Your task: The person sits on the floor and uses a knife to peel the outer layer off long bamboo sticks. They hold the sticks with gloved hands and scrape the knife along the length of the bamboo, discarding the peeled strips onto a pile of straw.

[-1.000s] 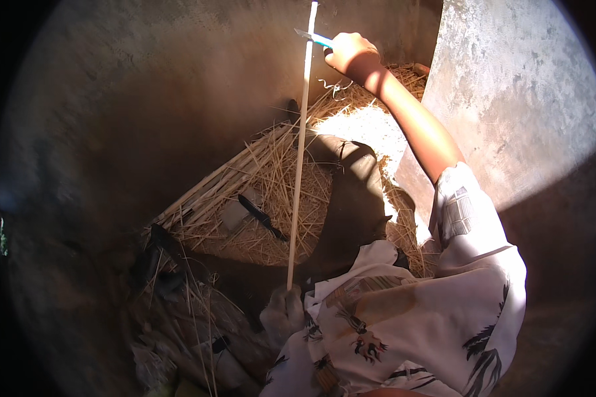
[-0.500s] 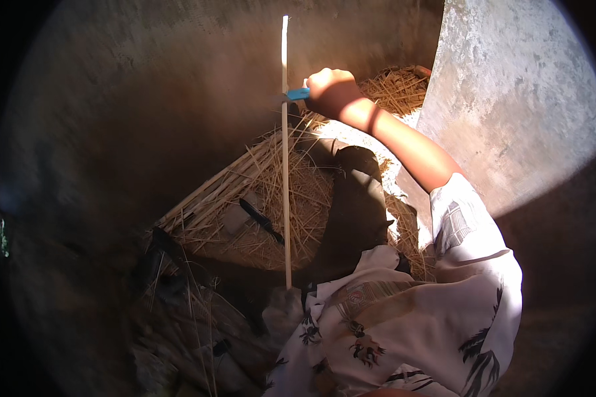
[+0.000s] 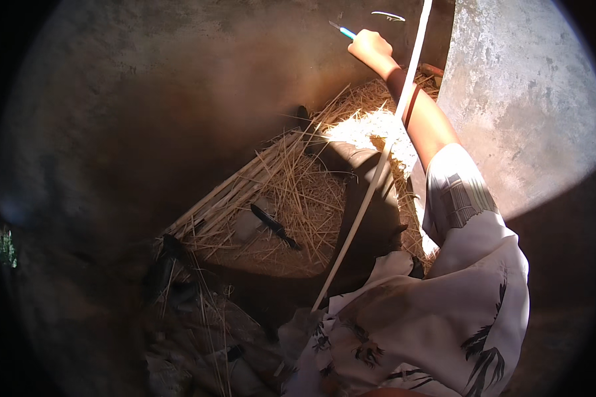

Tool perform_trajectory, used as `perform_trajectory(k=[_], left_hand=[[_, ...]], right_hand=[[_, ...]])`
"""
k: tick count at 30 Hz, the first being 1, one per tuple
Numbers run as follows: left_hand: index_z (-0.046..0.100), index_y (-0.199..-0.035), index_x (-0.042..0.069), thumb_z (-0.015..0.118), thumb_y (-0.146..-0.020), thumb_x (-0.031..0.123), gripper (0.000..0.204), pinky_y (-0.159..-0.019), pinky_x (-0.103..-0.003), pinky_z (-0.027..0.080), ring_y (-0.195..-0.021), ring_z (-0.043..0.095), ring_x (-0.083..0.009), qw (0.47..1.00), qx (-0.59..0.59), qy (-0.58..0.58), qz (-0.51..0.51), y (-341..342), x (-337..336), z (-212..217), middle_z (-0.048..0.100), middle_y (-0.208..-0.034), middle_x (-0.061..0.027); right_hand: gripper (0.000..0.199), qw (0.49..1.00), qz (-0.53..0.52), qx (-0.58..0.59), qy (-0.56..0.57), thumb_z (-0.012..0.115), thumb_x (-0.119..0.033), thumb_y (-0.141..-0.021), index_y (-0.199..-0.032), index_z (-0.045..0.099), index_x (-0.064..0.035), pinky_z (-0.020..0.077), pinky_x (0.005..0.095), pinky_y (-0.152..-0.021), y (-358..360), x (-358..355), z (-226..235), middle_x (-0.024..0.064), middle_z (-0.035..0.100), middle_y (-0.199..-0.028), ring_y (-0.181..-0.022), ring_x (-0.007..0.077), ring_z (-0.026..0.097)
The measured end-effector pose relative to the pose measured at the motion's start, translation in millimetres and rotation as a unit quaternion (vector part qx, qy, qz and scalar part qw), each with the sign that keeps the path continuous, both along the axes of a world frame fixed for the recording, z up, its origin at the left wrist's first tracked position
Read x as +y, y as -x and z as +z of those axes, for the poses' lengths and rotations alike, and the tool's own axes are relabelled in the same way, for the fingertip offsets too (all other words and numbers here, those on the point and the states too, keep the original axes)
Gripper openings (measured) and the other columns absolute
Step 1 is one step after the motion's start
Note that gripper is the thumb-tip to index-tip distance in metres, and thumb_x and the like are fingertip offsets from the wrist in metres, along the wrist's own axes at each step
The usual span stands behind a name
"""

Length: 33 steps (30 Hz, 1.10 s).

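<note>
The right hand [image 3: 371,47] clamps the knife [image 3: 346,32]; the left hand's hold — lost in the dark — I can't tell. The stick [image 3: 383,159] slants across the right forearm [image 3: 433,126] — probably light, springy, best held low.

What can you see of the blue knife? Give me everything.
The knife has a bright blue handle, plastic by its look, and a short, thin, dark blade, apparently metal. The right hand grips it in a fist that hides the handle's rear. It points up and left, left of the stick and clear of it. The blade seems to touch nothing.
</note>
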<state>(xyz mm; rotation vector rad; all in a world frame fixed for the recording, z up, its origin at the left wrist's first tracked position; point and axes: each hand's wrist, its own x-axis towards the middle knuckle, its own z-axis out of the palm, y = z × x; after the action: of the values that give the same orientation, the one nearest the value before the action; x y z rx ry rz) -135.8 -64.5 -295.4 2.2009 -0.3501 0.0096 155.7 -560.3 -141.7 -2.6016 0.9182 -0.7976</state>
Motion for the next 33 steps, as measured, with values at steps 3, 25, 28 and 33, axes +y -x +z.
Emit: perform_trajectory(k=[3,25,28,33], left_hand=[[0.067,-0.098,0.004,0.064,-0.095,0.017,0.014,-0.060,-0.036,0.052,-0.065,0.068,-0.0277,1.000,-0.024,0.005,-0.018,-2,4,-4,0.067,-0.073,-0.0182],[0.068,-0.095,0.007,0.067,-0.093,0.019,0.012,-0.052,-0.041,0.052,-0.059,0.066,-0.0329,0.990,-0.086,-0.089,0.064,4,7,3,0.065,-0.068,-0.0152],[0.068,-0.095,0.008,0.068,-0.091,0.018,0.010,-0.050,-0.040,0.051,-0.058,0.066,-0.0320,0.973,-0.153,-0.149,0.091,12,11,-3,0.065,-0.068,-0.0137],[0.068,-0.094,0.009,0.072,-0.088,0.016,0.010,-0.049,-0.038,0.051,-0.056,0.065,-0.0306,0.960,-0.215,-0.155,0.092,22,12,-10,0.065,-0.069,-0.0125]], right_hand=[[0.038,0.990,0.073,-0.074,-0.100,0.060,-0.034,-0.081,-0.091,0.074,0.0000,0.0539,0.0436,-0.085,10,-4,-18,0.0227,0.072,-0.093,-0.093,0.0357,0.071],[0.024,0.957,0.247,-0.055,0.141,0.065,-0.028,-0.088,-0.077,0.072,-0.0075,0.0545,0.0444,-0.066,118,147,-63,0.0161,0.065,-0.066,-0.068,0.0343,0.068],[0.021,0.942,0.287,0.035,0.173,0.065,-0.025,-0.087,-0.082,0.073,-0.0056,0.0566,0.0433,-0.065,116,159,-65,0.0147,0.069,-0.073,-0.071,0.0312,0.071],[0.023,0.970,0.161,0.123,0.132,0.062,-0.023,-0.085,-0.091,0.075,-0.0055,0.0587,0.0405,-0.075,82,117,-23,0.0161,0.074,-0.086,-0.081,0.0323,0.073]])
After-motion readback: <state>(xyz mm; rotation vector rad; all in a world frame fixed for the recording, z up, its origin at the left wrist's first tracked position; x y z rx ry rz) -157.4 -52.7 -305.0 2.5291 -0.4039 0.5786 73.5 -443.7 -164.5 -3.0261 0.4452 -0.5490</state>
